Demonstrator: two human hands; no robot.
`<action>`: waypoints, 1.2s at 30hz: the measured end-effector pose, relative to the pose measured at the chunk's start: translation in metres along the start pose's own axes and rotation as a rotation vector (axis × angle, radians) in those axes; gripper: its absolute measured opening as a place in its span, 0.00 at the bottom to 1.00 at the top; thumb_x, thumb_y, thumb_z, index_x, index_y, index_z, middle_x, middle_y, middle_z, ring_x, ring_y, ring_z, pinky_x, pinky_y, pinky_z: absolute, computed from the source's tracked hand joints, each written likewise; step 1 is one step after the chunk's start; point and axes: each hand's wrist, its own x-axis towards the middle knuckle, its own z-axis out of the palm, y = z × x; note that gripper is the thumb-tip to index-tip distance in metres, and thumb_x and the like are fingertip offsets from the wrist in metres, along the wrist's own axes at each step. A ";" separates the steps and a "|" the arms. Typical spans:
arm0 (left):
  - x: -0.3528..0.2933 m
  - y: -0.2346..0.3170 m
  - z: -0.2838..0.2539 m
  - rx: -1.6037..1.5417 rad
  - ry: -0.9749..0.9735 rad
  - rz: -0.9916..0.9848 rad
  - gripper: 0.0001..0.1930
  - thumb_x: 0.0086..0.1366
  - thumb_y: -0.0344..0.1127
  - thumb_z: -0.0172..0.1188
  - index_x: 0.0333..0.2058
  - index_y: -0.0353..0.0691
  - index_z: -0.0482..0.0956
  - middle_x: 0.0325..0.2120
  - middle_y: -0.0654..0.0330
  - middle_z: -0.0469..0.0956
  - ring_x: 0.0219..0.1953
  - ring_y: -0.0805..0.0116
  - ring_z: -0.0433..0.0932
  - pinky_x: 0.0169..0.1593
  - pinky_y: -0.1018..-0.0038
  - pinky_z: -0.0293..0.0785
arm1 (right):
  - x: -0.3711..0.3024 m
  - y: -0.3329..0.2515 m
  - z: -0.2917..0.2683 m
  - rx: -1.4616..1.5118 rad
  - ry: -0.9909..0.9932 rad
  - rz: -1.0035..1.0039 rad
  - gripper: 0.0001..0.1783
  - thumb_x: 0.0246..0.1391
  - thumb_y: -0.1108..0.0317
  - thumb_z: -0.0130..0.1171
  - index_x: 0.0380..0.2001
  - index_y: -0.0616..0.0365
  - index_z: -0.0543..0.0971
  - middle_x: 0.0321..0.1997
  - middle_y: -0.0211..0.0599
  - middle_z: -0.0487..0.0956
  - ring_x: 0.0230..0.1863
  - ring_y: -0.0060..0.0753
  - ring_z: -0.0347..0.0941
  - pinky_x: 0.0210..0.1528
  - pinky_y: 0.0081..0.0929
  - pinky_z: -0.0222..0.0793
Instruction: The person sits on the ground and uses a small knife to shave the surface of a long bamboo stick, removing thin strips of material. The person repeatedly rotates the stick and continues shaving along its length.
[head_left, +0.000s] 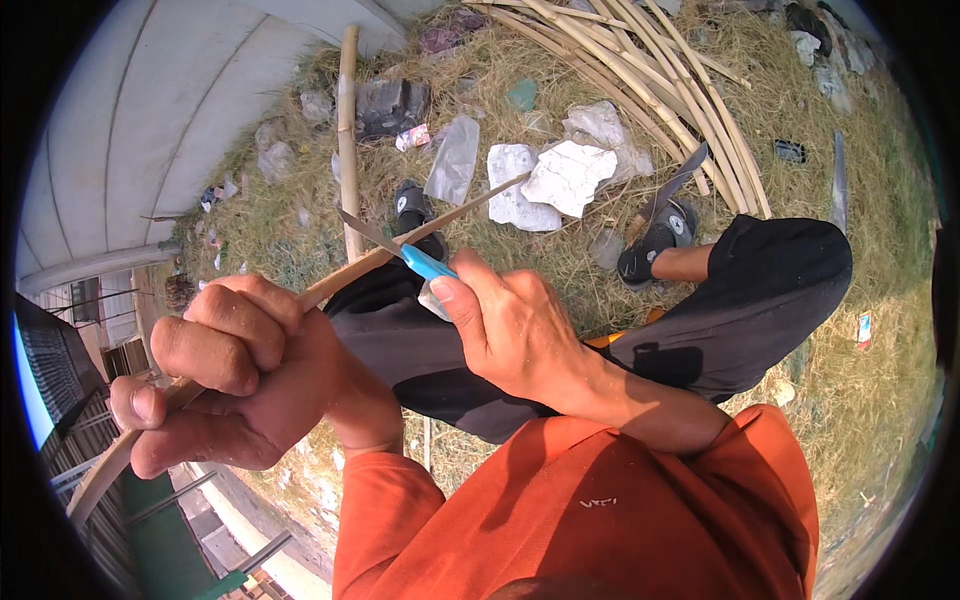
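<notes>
A long, thin bamboo strip (345, 273) runs slantwise from the lower left up to the white stones in front of me. My left hand (225, 375) is closed around its lower part, fingers curled over it. In my right hand (525, 325) is a knife (428, 264) with a blue handle, gripped with the thumb along it. The blade points up and left and lies across the strip, seemingly against it. Some of the handle is hidden by my fingers. My legs in black trousers (725, 310) are spread beneath the strip.
Split bamboo poles (690, 95) are heaped at the far right, and one bamboo pole (348, 140) stretches along the left. White stones (568, 178) lie ahead. A dark curved blade (680, 180) is beside my right shoe (665, 240). A pale wall (170, 110) rises at left.
</notes>
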 end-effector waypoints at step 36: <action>0.002 0.005 -0.008 0.079 0.124 -0.017 0.19 0.65 0.57 0.51 0.32 0.48 0.77 0.14 0.71 0.56 0.14 0.78 0.50 0.20 0.80 0.47 | -0.010 0.073 0.006 -0.301 0.061 0.014 0.15 0.64 0.62 0.44 0.28 0.63 0.68 0.11 0.50 0.66 0.15 0.58 0.66 0.18 0.45 0.58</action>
